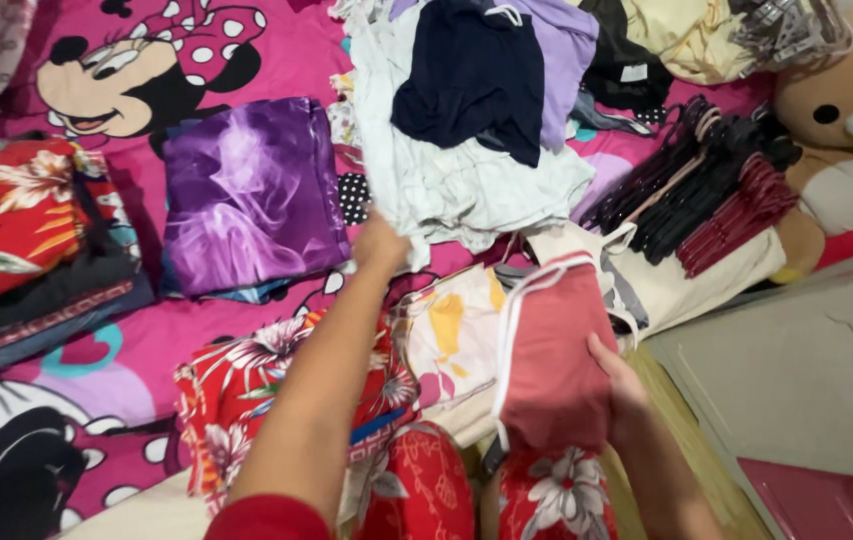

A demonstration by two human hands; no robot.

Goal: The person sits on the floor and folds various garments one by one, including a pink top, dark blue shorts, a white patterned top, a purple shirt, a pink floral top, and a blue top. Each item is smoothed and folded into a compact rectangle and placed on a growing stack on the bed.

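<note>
The right hand (619, 392) clasps the soft, light folded pink garment (555, 360) by its edge, while the left hand (383, 246) grips the pale clothes pile (467, 180) mid-bed.

A matt, soft pink cloth garment (552, 350) with white piping is being held. A satiny purple fabric (252, 195) is showing a glossy sheen. Thin, crumpled pale cotton-like cloth (467, 180) is being gripped. The hangers (707, 185) are looking like smooth plastic, and the bear (847, 130) is covered in plush.
</note>
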